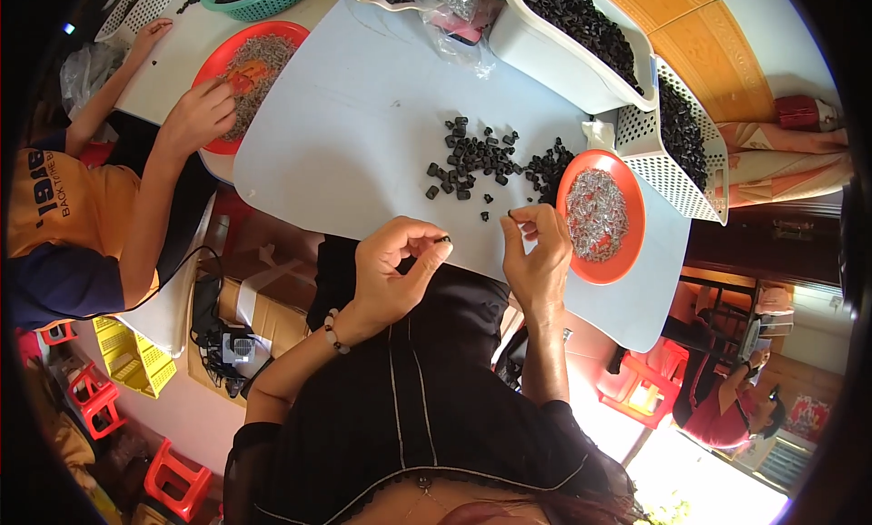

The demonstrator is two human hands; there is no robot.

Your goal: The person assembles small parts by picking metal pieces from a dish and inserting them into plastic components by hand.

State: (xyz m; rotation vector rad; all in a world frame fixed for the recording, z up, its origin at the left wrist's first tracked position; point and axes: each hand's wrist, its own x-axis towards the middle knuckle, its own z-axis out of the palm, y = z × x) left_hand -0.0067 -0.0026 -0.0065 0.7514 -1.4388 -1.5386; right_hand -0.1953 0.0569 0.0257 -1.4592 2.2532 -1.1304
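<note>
My left hand point(395, 266) is closed in a pinch on a small black plastic part point(443, 240) above the table's near edge. A little to the right, my right hand point(540, 262) also pinches something small and dark at its fingertips, perhaps another such part; its shape is mostly hidden. Beyond both hands lies a loose pile of small black plastic parts point(474, 157) on the pale blue table point(336, 134). An orange-red plate point(620, 271) full of small, shiny, clear or metallic pieces point(597, 214) stands just right of my right hand.
A white tub point(572, 66) and a perforated white basket point(677, 180), both with black parts, stand at the back right. On the left, a co-worker's hand point(198, 118) is over a red plate point(211, 80). A green basket point(259, 5) stands farther back. Red stools point(177, 480) stand on the floor.
</note>
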